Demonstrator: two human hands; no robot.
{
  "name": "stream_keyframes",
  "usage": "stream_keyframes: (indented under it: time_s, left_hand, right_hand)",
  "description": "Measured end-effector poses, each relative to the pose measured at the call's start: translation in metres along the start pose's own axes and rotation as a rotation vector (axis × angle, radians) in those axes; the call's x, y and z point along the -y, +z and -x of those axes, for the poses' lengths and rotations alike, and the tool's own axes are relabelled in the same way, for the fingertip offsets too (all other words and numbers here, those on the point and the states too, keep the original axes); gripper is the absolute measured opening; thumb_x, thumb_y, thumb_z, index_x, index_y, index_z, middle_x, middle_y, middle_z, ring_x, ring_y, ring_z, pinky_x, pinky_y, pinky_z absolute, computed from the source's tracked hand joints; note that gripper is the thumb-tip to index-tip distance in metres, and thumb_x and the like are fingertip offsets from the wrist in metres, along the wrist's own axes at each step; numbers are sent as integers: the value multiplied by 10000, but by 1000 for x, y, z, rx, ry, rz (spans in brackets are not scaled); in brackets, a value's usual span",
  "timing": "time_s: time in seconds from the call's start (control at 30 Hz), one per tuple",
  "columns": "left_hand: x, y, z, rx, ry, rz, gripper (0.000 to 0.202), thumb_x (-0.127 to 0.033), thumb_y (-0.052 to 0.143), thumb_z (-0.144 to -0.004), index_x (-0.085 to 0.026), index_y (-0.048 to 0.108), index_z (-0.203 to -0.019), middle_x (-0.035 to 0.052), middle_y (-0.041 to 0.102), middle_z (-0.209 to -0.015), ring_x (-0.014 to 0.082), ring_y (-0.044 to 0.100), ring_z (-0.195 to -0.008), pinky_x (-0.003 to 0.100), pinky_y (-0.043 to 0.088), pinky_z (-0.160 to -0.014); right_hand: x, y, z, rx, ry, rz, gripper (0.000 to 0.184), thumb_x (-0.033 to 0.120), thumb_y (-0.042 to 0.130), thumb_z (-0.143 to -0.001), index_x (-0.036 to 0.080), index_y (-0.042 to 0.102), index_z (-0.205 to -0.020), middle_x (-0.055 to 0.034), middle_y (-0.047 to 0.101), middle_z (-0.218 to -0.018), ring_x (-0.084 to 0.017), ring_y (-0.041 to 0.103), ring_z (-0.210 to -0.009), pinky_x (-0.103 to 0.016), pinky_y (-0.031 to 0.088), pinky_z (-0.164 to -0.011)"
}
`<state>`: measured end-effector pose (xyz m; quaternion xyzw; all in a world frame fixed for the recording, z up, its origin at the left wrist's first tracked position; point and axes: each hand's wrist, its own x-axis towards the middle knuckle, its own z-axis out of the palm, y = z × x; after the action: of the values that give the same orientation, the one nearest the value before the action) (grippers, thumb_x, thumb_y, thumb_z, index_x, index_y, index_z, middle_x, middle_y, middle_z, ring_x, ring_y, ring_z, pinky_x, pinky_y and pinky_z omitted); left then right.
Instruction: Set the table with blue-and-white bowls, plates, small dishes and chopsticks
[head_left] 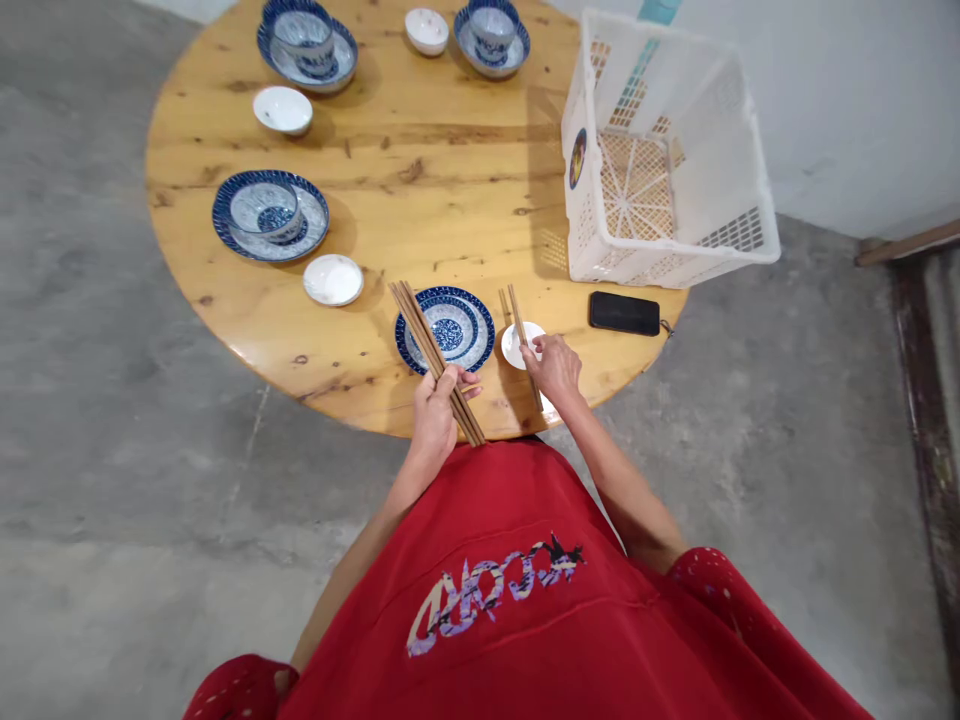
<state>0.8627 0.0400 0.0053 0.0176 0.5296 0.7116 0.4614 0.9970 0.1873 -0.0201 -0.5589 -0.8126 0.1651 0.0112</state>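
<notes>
My left hand [442, 402] is closed around a bundle of wooden chopsticks [424, 335], which slants over the near blue-and-white plate [486, 335]. A patterned bowl [450, 333] sits on that plate, partly covered by the bundle. In my right hand [553, 365] is a pair of chopsticks [517, 312], pinched near the middle and pointing away from me. The pair passes above a small white dish [512, 350], part of which the fingers hide. Shadows of the pair fall on the wood to its left.
The round wooden table [442, 215] carries more place settings at left and back: a plate with bowl [315, 215], a white dish [333, 280], another white dish [283, 109] and further crockery. A white plastic crate [679, 250] stands at right, behind a black phone [624, 313].
</notes>
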Motion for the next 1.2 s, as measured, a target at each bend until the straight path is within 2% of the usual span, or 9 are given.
stream_keyframes:
  time_s: [0.13,0.27,0.63,1.2]
  left_hand:
    - [-2,-2,1,-29,5,13,326,-436,746,-749,-159,609,-850,22,670,-767,157,689,-770,296,575,-751]
    - [-2,-7,1,-51,9,31,334,-441,749,-742,-160,607,-854,25,672,-764,165,693,-775,303,576,-745]
    - [-1,-6,-2,-34,-3,22,322,-431,744,-745,-160,604,-849,19,663,-771,156,682,-765,299,572,-744]
    - [0,-8,-2,-10,-10,19,311,-430,733,-773,-161,600,-857,28,661,-802,157,681,-782,294,571,-736]
  right_hand:
    - [15,3,-12,120,14,157,360,422,505,-974,159,655,-1167,-155,644,-1162,-284,641,-1024,-357,456,-870]
    - [17,6,-17,161,9,168,322,350,468,-989,137,664,-1130,-173,654,-1155,-290,632,-1059,-352,448,-877]
    - [10,14,-24,121,13,120,292,320,482,-971,129,700,-1010,-173,698,-1080,-267,651,-992,-318,427,-840]
    - [8,21,-26,95,-1,58,281,328,501,-959,146,715,-950,-152,738,-1019,-267,665,-987,-301,425,-815]
